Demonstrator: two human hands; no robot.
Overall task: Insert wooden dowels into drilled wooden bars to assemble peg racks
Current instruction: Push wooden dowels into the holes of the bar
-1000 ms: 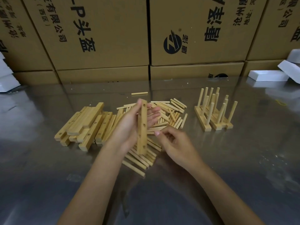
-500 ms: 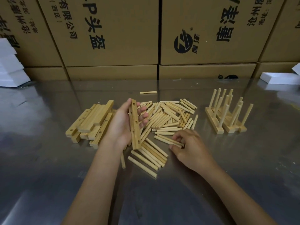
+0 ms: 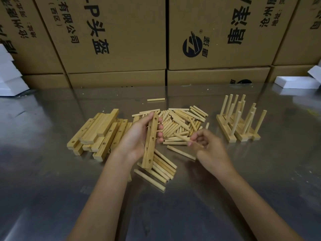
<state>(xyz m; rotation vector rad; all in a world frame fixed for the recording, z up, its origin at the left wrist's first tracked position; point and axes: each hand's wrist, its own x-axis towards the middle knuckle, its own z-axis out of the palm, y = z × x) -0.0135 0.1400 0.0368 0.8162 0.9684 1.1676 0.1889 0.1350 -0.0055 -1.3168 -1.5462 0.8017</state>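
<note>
We are gripping the drilled bar [image 3: 150,141] in our left hand [image 3: 137,138], pinching a dowel [image 3: 188,140] with our right hand [image 3: 206,145]; we are wanting holes facing up, dowel square

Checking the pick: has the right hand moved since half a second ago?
Yes. The right hand has lifted off the dowel pile toward the person, now pinching a dowel clear of it.

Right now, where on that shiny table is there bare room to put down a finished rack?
Bare steel table lies in front of the finished racks on the right, and left of the drilled bars. The middle is crowded: loose dowels and both hands.
</note>
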